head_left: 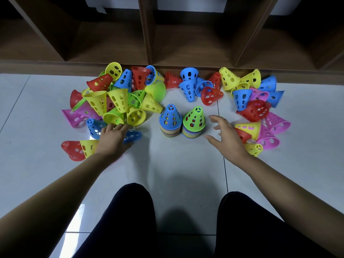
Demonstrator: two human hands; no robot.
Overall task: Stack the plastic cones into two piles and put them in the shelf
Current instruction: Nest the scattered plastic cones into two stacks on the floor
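Stacking is judged under way: loose perforated plastic cones (119, 101) are reached for by the left hand (111, 138), fingers spread and empty, and the right hand (227, 135), splayed and empty, and must next be gripped and nested onto the blue-topped pile (170, 121) and green-topped pile (194, 122).

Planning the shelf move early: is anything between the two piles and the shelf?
Yes. Loose cones lie along the shelf foot, including a blue cluster directly behind the blue-topped pile and green-topped pile. Lifting over them looks feasible.

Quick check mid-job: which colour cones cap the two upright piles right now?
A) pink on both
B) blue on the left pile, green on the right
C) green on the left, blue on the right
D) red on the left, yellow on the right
B: the left pile is capped by a blue cone, the right pile by a green one, standing side by side on the floor tiles.
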